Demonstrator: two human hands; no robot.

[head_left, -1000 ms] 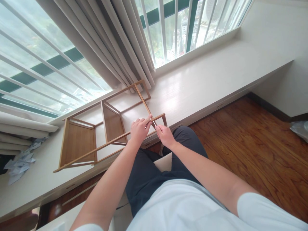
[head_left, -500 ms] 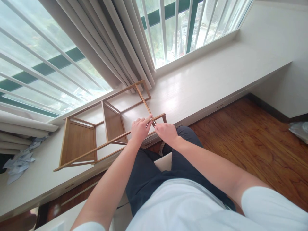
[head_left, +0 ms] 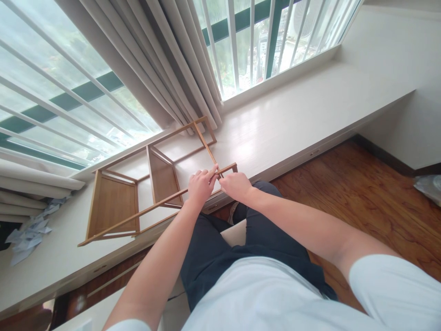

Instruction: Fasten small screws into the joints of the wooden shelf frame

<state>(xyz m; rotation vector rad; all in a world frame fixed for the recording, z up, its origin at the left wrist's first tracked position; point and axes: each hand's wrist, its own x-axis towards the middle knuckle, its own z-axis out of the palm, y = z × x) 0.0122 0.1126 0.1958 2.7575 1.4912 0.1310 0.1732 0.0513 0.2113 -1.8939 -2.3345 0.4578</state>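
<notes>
A brown wooden shelf rack [head_left: 165, 177] lies on its side along the white window ledge, with a solid end panel [head_left: 112, 202] at the left and another panel across its middle. My left hand [head_left: 200, 186] is closed around the front rail, close to where a thin crossbar [head_left: 206, 143] meets it. Just to the right, my right hand [head_left: 236, 185] is closed with its fingertips pinched at that same joint. Whatever sits between those fingertips is hidden or too small to name.
Grey curtains [head_left: 144, 55] hang behind the rack, between barred windows. Crumpled pale paper pieces [head_left: 29, 234] lie at the ledge's left end. Below the ledge's front edge is a brown wood floor [head_left: 337, 193]. A clear plastic bag [head_left: 429, 187] rests at the far right.
My right hand has turned slightly and shifted a little left at the joint, its forearm rising a bit. My left hand keeps its hold, and the rack stays in place.
</notes>
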